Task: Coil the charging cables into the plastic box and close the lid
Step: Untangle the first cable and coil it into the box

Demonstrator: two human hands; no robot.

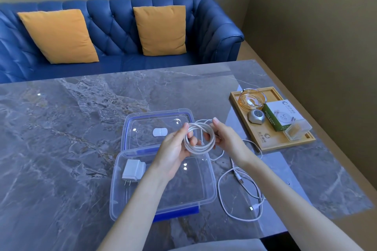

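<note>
Both hands are up over the middle of the frame, working one cable into loops. The left hand (175, 149) has its fingers curled through the coil (199, 138), thumb on top, holding the turns together; the right hand (222, 136) pinches the coil's right side, with the forefinger straight up. A loose tail of the cable drops from the coil to the table (61, 128), just right of the box (163, 181).

To finish this well, I'd say keep the left hand as the anchor and let the right feed the tail round in same-sized turns, without twisting, so the coil lies flat. The loops already look small enough to fit.

The box sits open directly beneath the hands, lower centre, with a charger (133, 170) in its left end; the right end looks free, so the coil should go down there. The lid (157, 128) lies flat just behind the box, touching its far rim.

A second cable (240, 195) sprawls on the table at lower right, near the box, and the tail could snag it. A tray (271, 144) of small items stands at the right, close to the table's right edge, so room is tighter there. The left of the table is open for moving.
</note>
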